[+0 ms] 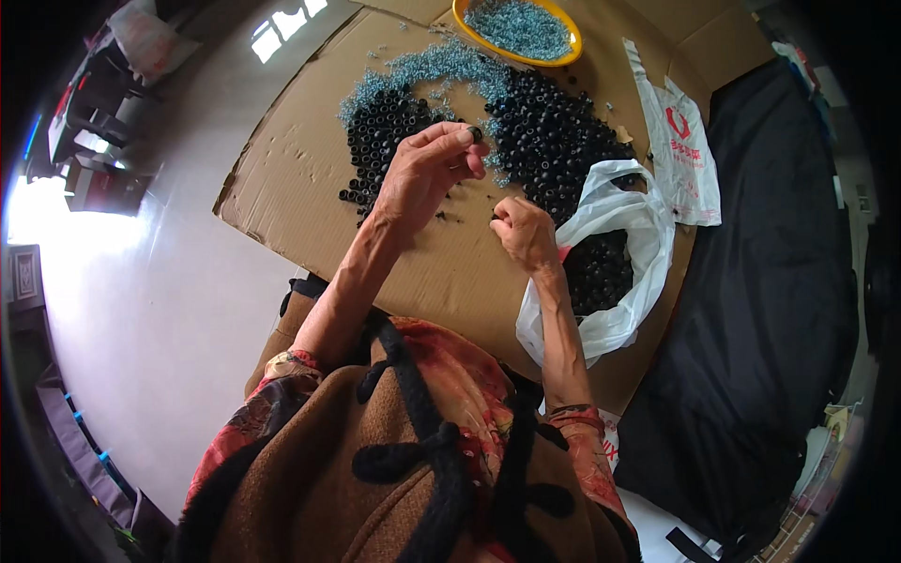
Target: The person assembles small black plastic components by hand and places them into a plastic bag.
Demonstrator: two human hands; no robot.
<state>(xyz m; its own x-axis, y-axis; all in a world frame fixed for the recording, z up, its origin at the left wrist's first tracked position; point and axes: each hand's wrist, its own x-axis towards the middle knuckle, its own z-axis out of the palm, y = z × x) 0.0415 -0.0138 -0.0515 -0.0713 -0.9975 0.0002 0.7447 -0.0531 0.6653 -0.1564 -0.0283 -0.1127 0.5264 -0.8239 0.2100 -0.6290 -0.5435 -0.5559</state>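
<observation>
Between the thumb and forefinger of my left hand (427, 174) is a small round black cap (475, 135), held up over the cardboard. My right hand (527, 233) is lower and to the right, its fingers curled together; a bit of something dark shows at the fingertips, too small to name. Left of my left hand lies a pile of black caps (371, 141), many with their hollow side up. Another heap of black caps (544, 136) spreads on the right, beyond my right hand. Small clear-blue pieces (413, 70) form a band along the far side of both piles.
A yellow bowl (574, 49) of the blue pieces stands at the far edge of the cardboard sheet (282, 202). Beside my right forearm sits an open white plastic bag (648, 272) with black pieces inside. A flattened white bag (693, 169) and a large black cloth (760, 281) are farther right.
</observation>
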